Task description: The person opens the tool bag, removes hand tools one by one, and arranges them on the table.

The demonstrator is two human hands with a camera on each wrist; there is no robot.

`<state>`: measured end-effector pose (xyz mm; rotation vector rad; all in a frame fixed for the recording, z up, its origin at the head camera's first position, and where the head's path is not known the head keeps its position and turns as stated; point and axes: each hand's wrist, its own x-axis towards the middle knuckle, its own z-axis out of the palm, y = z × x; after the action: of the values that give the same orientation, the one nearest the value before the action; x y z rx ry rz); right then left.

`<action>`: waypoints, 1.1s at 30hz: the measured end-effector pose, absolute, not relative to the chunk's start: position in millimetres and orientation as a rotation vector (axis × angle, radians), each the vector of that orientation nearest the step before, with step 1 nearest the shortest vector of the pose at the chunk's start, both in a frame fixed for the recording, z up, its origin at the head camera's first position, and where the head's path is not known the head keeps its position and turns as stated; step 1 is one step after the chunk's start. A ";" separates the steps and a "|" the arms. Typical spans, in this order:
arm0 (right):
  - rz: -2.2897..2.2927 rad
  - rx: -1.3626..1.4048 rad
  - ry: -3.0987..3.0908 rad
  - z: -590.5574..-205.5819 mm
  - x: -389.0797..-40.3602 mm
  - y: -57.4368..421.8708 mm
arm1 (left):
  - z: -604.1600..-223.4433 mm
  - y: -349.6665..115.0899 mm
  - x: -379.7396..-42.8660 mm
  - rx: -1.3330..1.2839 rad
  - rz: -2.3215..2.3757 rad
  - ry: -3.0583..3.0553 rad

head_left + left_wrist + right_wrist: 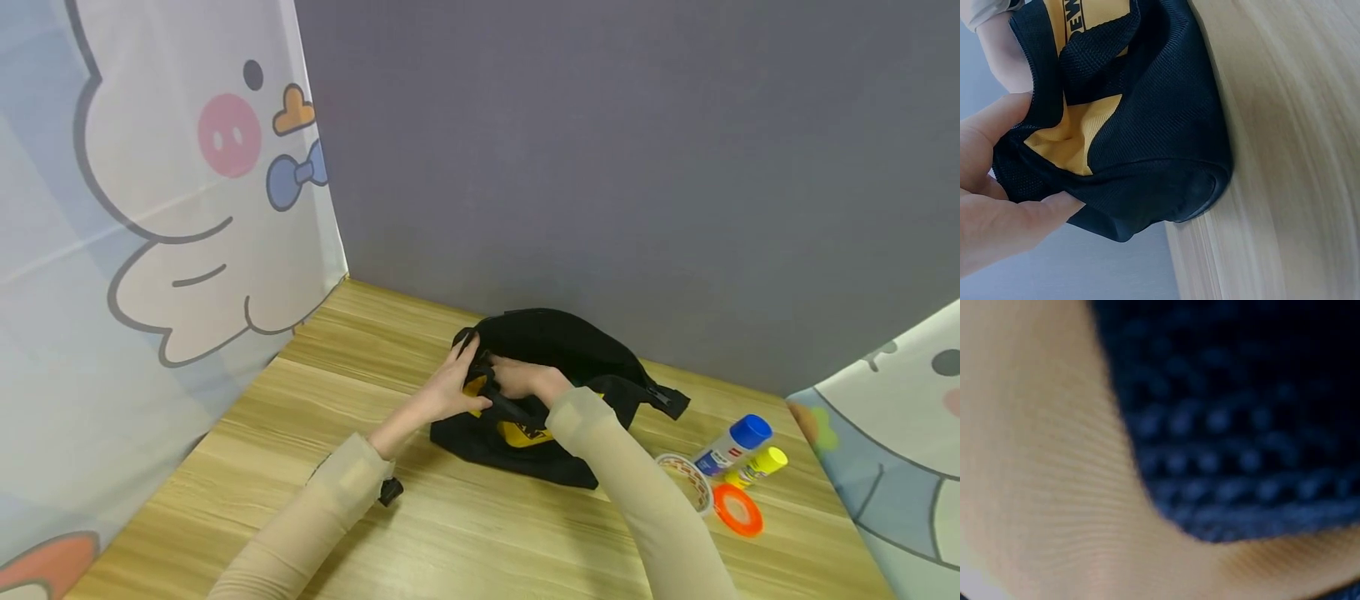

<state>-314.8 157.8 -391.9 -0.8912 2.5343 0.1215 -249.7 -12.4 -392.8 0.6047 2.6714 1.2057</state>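
Note:
A black tool bag [517,467] with yellow panels lies on the wooden table, its zippered mouth open. My left hand [450,390] grips the left end of its rim, thumb on the near side, fingers on the far side. In the left wrist view, the thumb and fingers of that hand [1007,215] pinch the fabric beside a yellow panel [1082,134]. Reaching into the mouth, my right hand [525,380] has its fingers hidden by the bag. Black webbing [1241,456] and yellow cloth [1054,456] fill the right wrist view, blurred and very close.
Right of the bag stand a blue-capped glue stick [733,445] and a smaller yellow one [757,467]. Next to them lie a roll of tape [703,497] and an orange ring-shaped roll [722,500]. A grey wall [600,167] rises behind the table [480,542].

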 end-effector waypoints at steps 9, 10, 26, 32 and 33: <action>0.086 -0.832 2.508 -386.7 -314.6 163.3 | -393.6 -12.3 -249.4 0.603 1.235 2.652; 0.081 -0.816 2.509 -386.6 -314.6 164.3 | -393.7 -12.4 -249.5 0.602 1.235 2.652; 0.109 -0.441 2.576 -399.1 -306.1 160.8 | -395.5 -13.3 -249.1 0.636 1.249 2.636; 0.124 -0.401 2.587 -400.0 -304.6 159.8 | -395.5 -12.8 -248.9 0.642 1.242 2.640; 0.120 -0.397 2.584 -399.6 -304.8 160.0 | -395.4 -12.9 -248.9 0.642 1.247 2.638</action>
<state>-304.8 160.0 -399.6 -0.3972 2.5837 0.1198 -248.9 -12.9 -395.4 0.6415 2.6382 1.2469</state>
